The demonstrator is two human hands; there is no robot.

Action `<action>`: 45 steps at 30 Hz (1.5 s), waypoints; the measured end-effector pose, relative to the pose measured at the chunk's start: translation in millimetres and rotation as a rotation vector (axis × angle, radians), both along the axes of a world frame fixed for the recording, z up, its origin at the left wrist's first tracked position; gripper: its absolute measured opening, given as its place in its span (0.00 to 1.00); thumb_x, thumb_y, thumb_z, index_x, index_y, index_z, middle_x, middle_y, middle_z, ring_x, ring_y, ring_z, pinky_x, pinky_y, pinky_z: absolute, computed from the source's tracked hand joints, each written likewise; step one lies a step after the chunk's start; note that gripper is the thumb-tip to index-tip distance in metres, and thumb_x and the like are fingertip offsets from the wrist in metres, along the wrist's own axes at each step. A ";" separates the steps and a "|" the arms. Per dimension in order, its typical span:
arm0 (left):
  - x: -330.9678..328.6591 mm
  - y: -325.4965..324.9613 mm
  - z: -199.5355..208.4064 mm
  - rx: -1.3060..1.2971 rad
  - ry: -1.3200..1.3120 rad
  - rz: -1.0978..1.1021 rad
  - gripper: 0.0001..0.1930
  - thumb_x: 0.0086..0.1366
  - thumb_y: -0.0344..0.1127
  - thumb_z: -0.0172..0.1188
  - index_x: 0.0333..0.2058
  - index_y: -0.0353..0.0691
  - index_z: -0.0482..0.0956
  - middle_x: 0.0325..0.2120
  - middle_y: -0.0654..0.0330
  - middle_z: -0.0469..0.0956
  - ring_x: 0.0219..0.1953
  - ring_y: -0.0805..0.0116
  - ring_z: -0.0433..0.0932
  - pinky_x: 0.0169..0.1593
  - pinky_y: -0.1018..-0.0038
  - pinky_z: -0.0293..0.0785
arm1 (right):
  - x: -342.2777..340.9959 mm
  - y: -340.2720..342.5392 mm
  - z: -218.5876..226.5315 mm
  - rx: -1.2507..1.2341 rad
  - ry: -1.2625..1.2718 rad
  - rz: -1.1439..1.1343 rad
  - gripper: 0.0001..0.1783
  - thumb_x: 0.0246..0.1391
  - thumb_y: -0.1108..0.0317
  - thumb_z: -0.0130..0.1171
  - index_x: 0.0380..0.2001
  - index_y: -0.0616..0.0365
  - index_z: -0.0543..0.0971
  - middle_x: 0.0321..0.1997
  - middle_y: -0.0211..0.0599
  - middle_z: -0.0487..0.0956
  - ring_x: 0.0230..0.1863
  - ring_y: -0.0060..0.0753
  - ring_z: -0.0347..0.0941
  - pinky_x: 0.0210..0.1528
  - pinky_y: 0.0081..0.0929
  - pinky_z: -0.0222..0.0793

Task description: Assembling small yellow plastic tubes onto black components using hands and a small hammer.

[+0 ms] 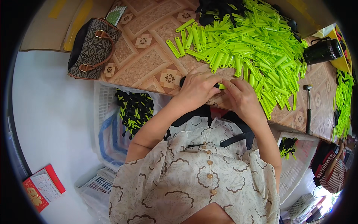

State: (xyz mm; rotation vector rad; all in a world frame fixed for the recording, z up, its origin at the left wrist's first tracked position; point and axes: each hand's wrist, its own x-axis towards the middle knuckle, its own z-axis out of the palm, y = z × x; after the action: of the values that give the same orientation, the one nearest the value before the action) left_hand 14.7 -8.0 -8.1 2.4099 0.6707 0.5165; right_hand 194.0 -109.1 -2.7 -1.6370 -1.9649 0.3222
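My left hand (197, 89) is closed around a black piece (183, 81) whose rounded end sticks out past the fingers. Close beside it, my right hand (243, 98) pinches a short bright green plastic strip (222, 86) that meets the black piece between the two hands. The fingers hide most of the join. Just beyond my hands lies a large heap of green plastic strips (261, 52), each with a small hole at its end. Black pieces (216, 13) are piled at the far side of the heap.
A hammer (308, 108) lies right of the heap, near a black jar (320, 52) and a yellow bin (344, 52). A handbag (93, 48) sits far left. Below the table edge, a white basket (102, 108) holds black-and-green pieces. Another person (333, 173) is far right.
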 end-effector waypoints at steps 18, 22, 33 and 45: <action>1.8 -4.2 11.9 -0.231 0.144 0.070 0.13 0.57 0.38 0.64 0.40 0.43 0.83 0.33 0.50 0.82 0.37 0.45 0.80 0.41 0.54 0.74 | 0.7 1.7 8.8 -0.301 0.404 -0.098 0.13 0.52 0.73 0.62 0.42 0.64 0.80 0.37 0.50 0.78 0.42 0.53 0.75 0.46 0.40 0.71; 1.5 -3.0 17.7 -0.195 0.113 0.070 0.12 0.56 0.37 0.65 0.38 0.42 0.83 0.32 0.52 0.81 0.35 0.46 0.80 0.40 0.54 0.74 | 7.3 0.6 9.5 -0.305 0.376 -0.090 0.11 0.53 0.71 0.62 0.40 0.64 0.81 0.35 0.50 0.78 0.39 0.54 0.75 0.43 0.41 0.71; -6.9 -0.8 14.0 0.058 -0.032 -0.056 0.12 0.55 0.33 0.67 0.38 0.39 0.81 0.29 0.57 0.80 0.34 0.56 0.80 0.38 0.63 0.73 | 8.2 -9.5 1.2 -0.115 0.289 -0.018 0.12 0.51 0.70 0.65 0.39 0.61 0.82 0.30 0.44 0.74 0.34 0.49 0.73 0.38 0.41 0.70; -7.9 3.0 -29.6 0.669 -0.099 0.021 0.17 0.52 0.32 0.58 0.42 0.34 0.79 0.35 0.56 0.79 0.36 0.60 0.80 0.43 0.67 0.74 | 288.1 -226.5 -45.9 -0.346 -0.599 -1.112 0.24 0.63 0.58 0.53 0.58 0.60 0.72 0.51 0.57 0.75 0.53 0.61 0.72 0.53 0.49 0.68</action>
State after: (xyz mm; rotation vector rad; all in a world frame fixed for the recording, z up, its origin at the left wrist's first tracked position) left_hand 6.8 -5.0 -37.8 2.9625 0.5344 0.9876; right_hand 482.0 -335.5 -48.6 -2.9921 -1.0288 -0.3197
